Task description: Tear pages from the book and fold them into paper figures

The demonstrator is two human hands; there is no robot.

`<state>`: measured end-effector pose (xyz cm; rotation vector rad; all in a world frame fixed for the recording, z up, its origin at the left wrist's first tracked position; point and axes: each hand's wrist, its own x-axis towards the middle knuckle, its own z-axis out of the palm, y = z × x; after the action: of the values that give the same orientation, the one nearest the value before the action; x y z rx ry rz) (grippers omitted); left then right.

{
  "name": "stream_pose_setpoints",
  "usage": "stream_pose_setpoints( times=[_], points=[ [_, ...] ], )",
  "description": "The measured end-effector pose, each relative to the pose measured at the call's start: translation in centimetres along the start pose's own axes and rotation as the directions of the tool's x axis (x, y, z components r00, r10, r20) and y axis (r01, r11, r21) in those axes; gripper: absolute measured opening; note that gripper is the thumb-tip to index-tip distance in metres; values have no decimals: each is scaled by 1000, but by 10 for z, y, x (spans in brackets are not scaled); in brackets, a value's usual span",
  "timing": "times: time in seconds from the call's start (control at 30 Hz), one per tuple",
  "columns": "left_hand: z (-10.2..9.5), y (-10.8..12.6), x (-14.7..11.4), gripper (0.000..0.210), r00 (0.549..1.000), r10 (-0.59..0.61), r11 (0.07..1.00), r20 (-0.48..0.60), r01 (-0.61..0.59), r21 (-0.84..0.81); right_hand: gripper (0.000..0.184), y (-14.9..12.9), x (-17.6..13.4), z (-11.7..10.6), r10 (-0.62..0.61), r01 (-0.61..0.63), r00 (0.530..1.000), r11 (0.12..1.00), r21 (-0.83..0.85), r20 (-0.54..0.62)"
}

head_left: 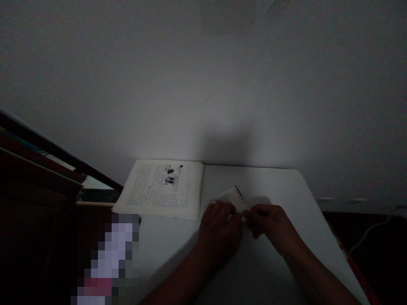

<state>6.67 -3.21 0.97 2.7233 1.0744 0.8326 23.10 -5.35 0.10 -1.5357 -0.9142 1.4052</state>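
Note:
A small folded sheet of printed paper lies on the white table, its far corner pointing toward the wall and a dark strip along its right edge. Over its near side rests my left hand, fingers curled and pressed on the paper. From the right, my right hand pinches the paper's right edge between thumb and fingers. Both hands hide the near part of the sheet, so its full shape does not show.
A stack of printed pages with a black-and-white picture on top sits at the table's back left. The white table meets a grey wall. A blurred pale object is at the left edge; a pale cord hangs at right.

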Motion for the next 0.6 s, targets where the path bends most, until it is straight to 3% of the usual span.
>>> stream_pose_setpoints(
  times=[0.17, 0.33, 0.47, 0.53, 0.6],
  points=[
    [3, -2, 2, 8, 999, 36, 999, 13, -36, 31, 24, 1, -1, 2, 35, -32, 999, 982, 189, -14],
    [9, -8, 2, 12, 996, 63, 996, -62, -59, 69, 25, 1, -1, 5, 25, -29, 999, 988, 153, 29],
    [12, -18, -1, 11, 994, 75, 997, -84, -75, -4, 27, -6, -2, -10, 21, -4, 986, 995, -102, 163],
    [14, -24, -3, 11, 994, 76, 995, -77, -80, -59, 27, -8, -4, -21, -16, 78, 981, 943, -325, 191],
    [17, -29, -5, 12, 995, 84, 990, -51, -89, -111, 28, -9, -7, -29, -235, 268, 963, 801, -535, 132]
  ],
)
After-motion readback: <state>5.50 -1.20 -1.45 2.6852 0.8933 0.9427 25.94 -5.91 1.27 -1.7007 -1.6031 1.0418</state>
